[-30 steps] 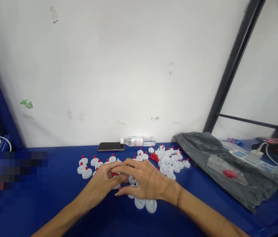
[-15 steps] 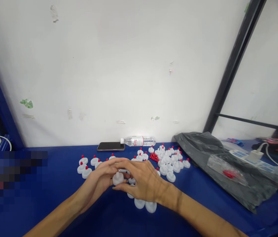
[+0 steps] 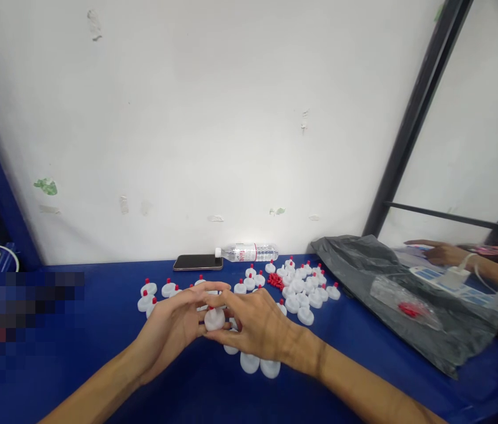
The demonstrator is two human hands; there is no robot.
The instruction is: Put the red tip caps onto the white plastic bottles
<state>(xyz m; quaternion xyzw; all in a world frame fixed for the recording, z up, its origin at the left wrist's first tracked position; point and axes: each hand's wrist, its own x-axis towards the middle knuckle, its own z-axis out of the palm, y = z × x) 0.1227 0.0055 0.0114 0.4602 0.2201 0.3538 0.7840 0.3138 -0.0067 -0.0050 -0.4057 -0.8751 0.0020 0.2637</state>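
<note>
My left hand (image 3: 173, 327) and my right hand (image 3: 260, 324) meet just above the blue table (image 3: 99, 353), and both pinch one white plastic cap (image 3: 214, 318) between their fingertips. Around them lie several white caps with red tips (image 3: 156, 290), and a few plain white caps (image 3: 260, 365) sit just in front of my right wrist. A small heap of loose red tips (image 3: 275, 281) lies behind my right hand, among more capped pieces (image 3: 306, 288).
A dark phone (image 3: 198, 262) and a lying water bottle (image 3: 249, 252) rest against the white wall. A grey plastic bag (image 3: 408, 300) holding red bits spreads at the right. Beyond it, another person's hand (image 3: 441, 253) reaches by a white power strip (image 3: 438, 275).
My hands lifted slightly and drew together around the white cap, which now shows between the fingertips. Another person's hand and forearm came into view at the far right.
</note>
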